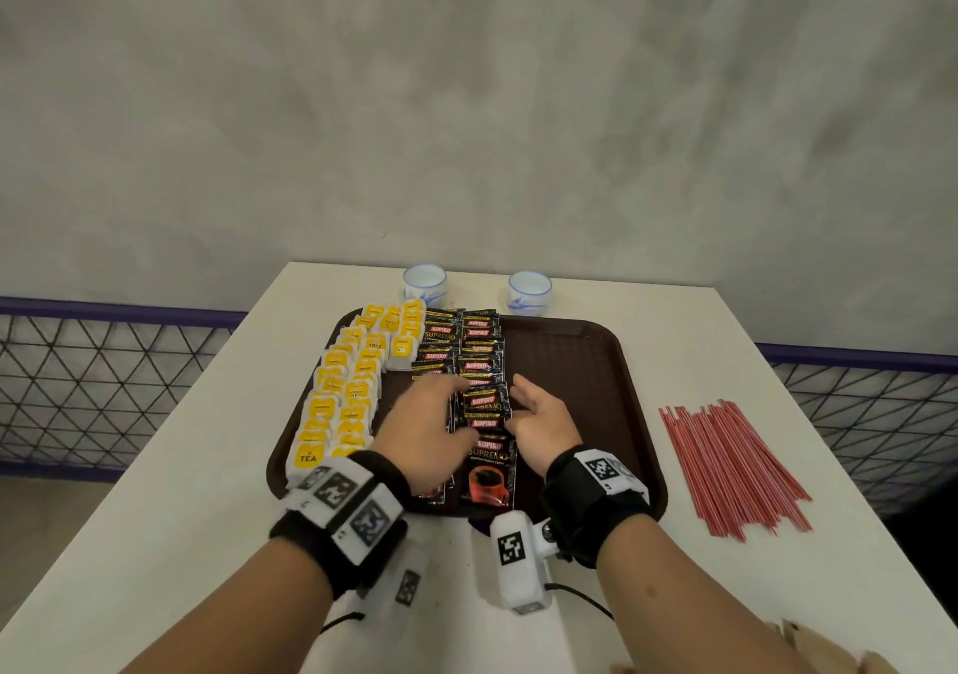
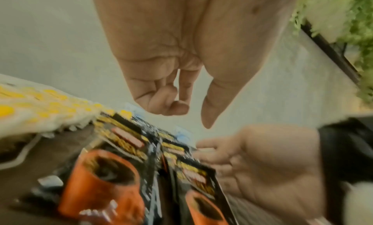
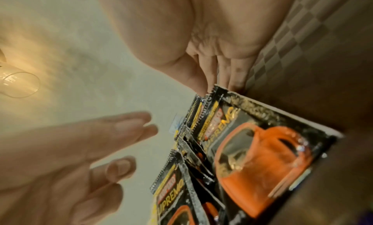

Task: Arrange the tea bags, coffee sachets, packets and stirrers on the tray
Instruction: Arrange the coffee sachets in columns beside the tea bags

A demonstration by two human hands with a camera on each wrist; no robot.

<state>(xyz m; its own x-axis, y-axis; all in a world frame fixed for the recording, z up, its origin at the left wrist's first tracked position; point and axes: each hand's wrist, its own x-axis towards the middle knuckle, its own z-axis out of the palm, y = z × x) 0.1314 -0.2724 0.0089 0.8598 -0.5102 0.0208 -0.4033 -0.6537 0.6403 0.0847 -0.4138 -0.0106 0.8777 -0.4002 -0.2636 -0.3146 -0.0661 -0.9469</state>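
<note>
A brown tray (image 1: 586, 362) lies on a white table (image 1: 726, 331). Yellow tea bags (image 1: 342, 398) (image 2: 40, 113) fill its left side in rows. Black Kopiko coffee sachets (image 1: 484, 404) (image 2: 125, 172) (image 3: 262, 156) overlap in two columns down the middle. My left hand (image 1: 446, 398) (image 2: 181, 110) hovers blurred over the left column, fingers loosely curled, holding nothing. My right hand (image 1: 523, 398) (image 3: 218, 75) stands with straight fingers against the right edge of the right column. Red stirrers (image 1: 731, 466) lie in a pile on the table, right of the tray.
Two white cups (image 1: 425, 284) (image 1: 530, 290) stand behind the tray at the table's far edge. The tray's right third is bare brown surface. A mesh railing (image 1: 103, 373) runs beyond the table on both sides.
</note>
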